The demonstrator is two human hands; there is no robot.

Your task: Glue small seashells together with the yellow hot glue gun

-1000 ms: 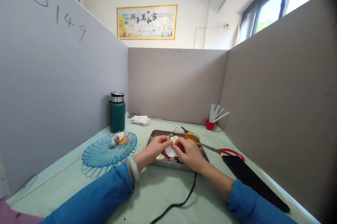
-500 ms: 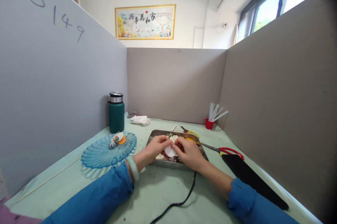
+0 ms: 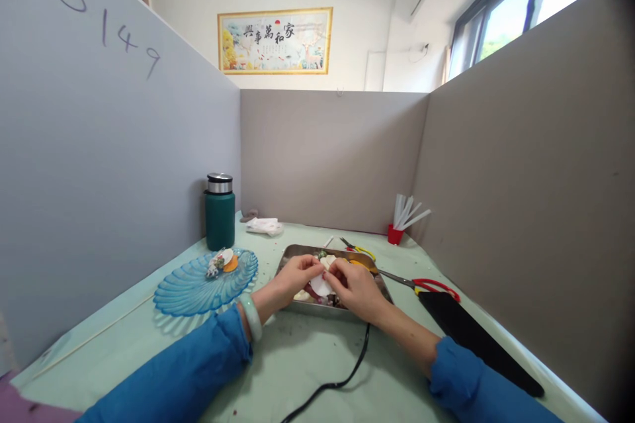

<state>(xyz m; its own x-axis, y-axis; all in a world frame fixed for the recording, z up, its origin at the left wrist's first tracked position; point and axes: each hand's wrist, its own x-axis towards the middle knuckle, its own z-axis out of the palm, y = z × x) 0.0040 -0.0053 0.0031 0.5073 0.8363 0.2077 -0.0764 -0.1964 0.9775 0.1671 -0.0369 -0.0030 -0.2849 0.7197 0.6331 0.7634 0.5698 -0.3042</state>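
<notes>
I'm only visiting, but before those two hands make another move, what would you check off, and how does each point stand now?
1. Hands over the tray: ok; left hand and right hand meet above the metal tray.
2. Firm hold on the white piece: cannot tell; the hands hide its upper edge.
3. Red-handled scissors well away: not ok; they point at the tray's right side, close by.
4. Black cord well away: not ok; it runs up to the tray's near side.
5. Green bottle upright, lidded: ok.
</notes>
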